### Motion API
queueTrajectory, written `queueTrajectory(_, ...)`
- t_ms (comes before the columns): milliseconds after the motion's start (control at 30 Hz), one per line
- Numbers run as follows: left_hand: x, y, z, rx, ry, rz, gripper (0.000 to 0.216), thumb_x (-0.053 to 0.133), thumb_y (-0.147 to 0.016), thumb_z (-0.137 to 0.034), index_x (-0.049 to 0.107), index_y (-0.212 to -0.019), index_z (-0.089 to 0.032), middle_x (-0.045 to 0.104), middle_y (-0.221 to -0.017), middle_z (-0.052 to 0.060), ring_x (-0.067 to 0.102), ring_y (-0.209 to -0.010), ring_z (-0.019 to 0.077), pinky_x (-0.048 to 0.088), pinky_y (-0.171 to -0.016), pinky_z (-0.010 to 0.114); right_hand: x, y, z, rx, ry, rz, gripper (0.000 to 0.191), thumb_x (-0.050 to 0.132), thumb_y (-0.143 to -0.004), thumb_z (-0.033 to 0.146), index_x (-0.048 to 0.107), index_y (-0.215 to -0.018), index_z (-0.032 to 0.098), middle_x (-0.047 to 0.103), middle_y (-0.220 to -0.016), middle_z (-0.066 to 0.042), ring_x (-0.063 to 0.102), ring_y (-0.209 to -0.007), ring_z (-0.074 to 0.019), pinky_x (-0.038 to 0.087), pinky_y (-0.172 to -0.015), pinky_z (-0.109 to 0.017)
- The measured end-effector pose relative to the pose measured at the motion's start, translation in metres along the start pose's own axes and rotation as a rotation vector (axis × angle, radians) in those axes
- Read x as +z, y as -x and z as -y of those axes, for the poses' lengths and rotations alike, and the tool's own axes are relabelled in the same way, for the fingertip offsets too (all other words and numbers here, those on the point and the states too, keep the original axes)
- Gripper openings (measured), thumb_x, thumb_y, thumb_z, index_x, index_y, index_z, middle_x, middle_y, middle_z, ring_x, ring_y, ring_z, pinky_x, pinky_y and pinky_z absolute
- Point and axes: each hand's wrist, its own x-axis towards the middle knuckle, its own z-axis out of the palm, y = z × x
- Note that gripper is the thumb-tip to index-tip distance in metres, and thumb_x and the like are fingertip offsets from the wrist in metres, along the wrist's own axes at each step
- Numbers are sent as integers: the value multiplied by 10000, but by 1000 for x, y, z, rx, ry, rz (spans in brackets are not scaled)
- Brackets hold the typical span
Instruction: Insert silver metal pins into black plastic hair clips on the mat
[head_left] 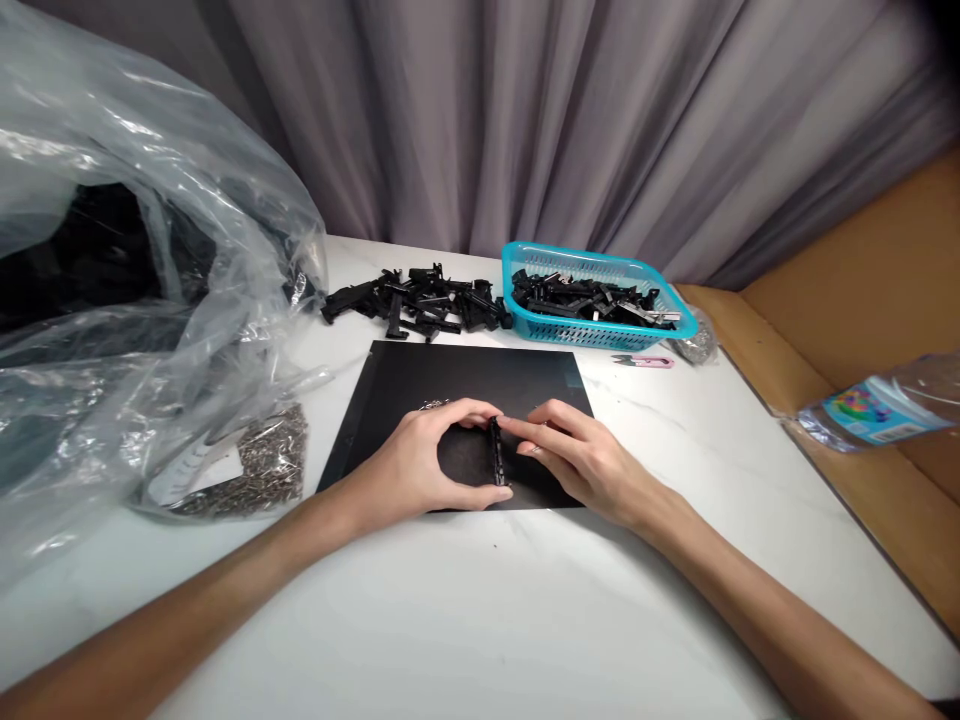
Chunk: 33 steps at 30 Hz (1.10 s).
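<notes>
A small black plastic part (496,456) stands on edge on a black mat (405,385) in the middle of the white table. My left hand (424,462) curls round it, thumb and forefinger pinching its two ends. My right hand (577,458) reaches in from the right, its fingertips pressed together against the top of the same part. A few small metal pieces (433,404) lie on the mat just behind my left hand.
A loose pile of black plastic parts (420,298) lies behind the mat. A turquoise basket (600,330) holds more parts. Pink clippers (643,361) lie beside it. Large clear plastic bags (135,300) fill the left, with small metal pieces (259,465) in one. A cardboard box (862,330) stands right.
</notes>
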Motion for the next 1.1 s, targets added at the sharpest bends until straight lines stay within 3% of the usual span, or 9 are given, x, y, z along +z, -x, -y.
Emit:
queueTrajectory(333,3,1,2,16,-46,18,618,884,-684,-445,655,-1227,-258,734,-1162,27,673,-1091,259,532,-1008,399,2,0,2,25,-98,47,356,443,-1102,252,597,-1423,242,693,-1124,-106,670,-941,-202,579,-821,-364)
queueTrajectory(733,2,0,2,39,-44,8,628,888,-686,-452,656,-1237,-261,738,-1158,21,680,-1078,248,535,-999,385,-1,-1,-1,7,-70,95,375,456,-1099,268,589,-1449,243,698,-1110,-102,665,-928,-208,579,-824,-377)
queueTrajectory(1100,2,-2,2,8,-13,-5,636,881,-672,-496,662,-1216,-252,755,-1152,30,701,-1076,259,564,-1005,401,-11,-3,-2,83,-139,49,361,465,-1091,273,632,-1409,246,703,-1140,-104,691,-974,-204,606,-873,-358)
